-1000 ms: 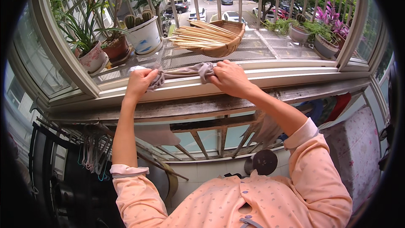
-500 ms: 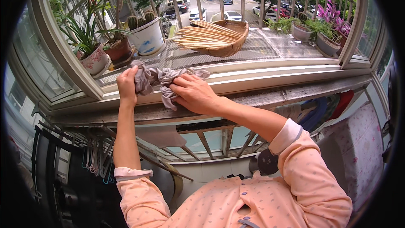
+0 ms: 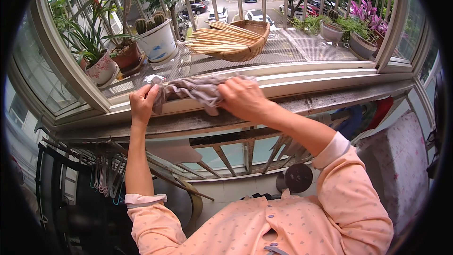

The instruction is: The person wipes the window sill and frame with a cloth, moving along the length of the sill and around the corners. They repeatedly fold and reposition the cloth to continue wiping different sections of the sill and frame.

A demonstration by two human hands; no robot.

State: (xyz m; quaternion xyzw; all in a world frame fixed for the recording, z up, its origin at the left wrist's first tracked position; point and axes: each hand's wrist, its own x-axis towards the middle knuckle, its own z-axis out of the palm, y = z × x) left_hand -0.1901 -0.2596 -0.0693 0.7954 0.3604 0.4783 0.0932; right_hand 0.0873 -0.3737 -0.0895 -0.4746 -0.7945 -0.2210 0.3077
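A crumpled grey cloth (image 3: 196, 88) is stretched between my two hands, just in front of the white window frame (image 3: 302, 76). My left hand (image 3: 143, 106) grips its left end beside the frame's lower rail. My right hand (image 3: 243, 99) is closed on the cloth's right part, over the worn sill ledge (image 3: 207, 120). Both forearms reach up from below in pink sleeves.
Beyond the frame, a mesh shelf behind bars holds a woven basket of sticks (image 3: 236, 42), a white cactus pot (image 3: 158, 42), a patterned plant pot (image 3: 101, 68) and purple-leaved pots (image 3: 361, 42). Clothes hangers (image 3: 106, 179) hang lower left; patterned fabric (image 3: 401, 160) lies to the right.
My right hand first slid left toward my left hand, bunching the cloth, then moved back right, drawing it out again. My left hand stayed near the same spot.
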